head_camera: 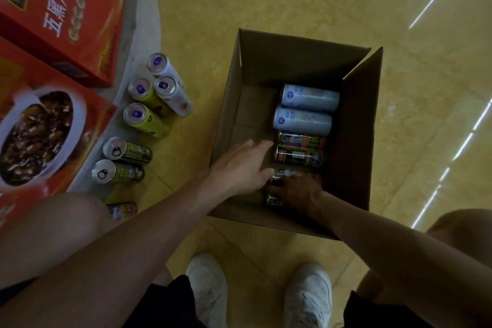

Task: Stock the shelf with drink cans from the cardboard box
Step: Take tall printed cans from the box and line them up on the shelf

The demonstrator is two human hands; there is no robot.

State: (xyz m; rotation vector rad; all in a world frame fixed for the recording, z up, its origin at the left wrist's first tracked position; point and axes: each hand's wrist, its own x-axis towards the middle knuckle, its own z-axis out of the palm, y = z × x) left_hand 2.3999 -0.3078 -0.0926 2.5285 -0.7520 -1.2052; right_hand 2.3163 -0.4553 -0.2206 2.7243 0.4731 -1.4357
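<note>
An open cardboard box (356, 120) stands on the yellow floor. Inside lie two white cans (310, 100) at the far end and several dark printed cans (302, 150) nearer me. My right hand (296, 190) reaches into the box's near end and curls over a dark can (283, 173). My left hand (243, 166) reaches over the box's left wall, fingers spread, thumb touching that same can. Several cans (149, 114) stand on the floor left of the box by the shelf base.
Red food cartons (61, 16) sit on the grey rounded shelf base (141, 16) at the left. One more can (122, 210) lies by my left knee. My two white shoes (207, 287) stand just behind the box. Bare yellow floor lies to the right.
</note>
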